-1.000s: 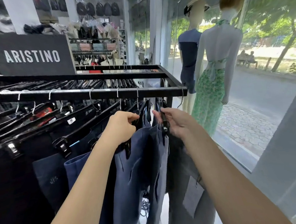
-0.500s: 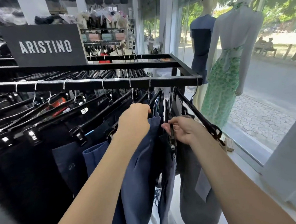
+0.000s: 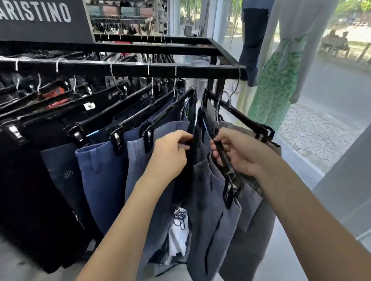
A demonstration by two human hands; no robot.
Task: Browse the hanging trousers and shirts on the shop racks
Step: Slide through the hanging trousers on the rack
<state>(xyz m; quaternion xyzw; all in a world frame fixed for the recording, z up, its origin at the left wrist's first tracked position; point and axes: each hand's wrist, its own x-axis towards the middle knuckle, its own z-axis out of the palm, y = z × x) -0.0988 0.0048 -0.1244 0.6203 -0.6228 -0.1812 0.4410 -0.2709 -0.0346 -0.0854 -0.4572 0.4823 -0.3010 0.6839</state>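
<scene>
Dark navy trousers [image 3: 201,183]: hanging near right end of black rack rail [image 3: 131,66], between blue trousers [image 3: 103,168] and grey trousers [image 3: 248,201]. Left hand [image 3: 170,155]: pinching waistband edge. Right hand [image 3: 236,152]: curled round black clip hanger [image 3: 227,170]. Behind rail: ARISTINO sign [image 3: 33,12]. Beyond rack end: mannequin in green skirt [image 3: 285,67].

I see my left hand [image 3: 170,156] pinching the top edge of dark navy trousers [image 3: 203,205] on the black rack [image 3: 144,69], while my right hand [image 3: 236,153] grips a black clip hanger [image 3: 227,170] just beside it (grey trousers [image 3: 251,241] hang below). Two mannequins [image 3: 285,67] stand at the window.
</scene>
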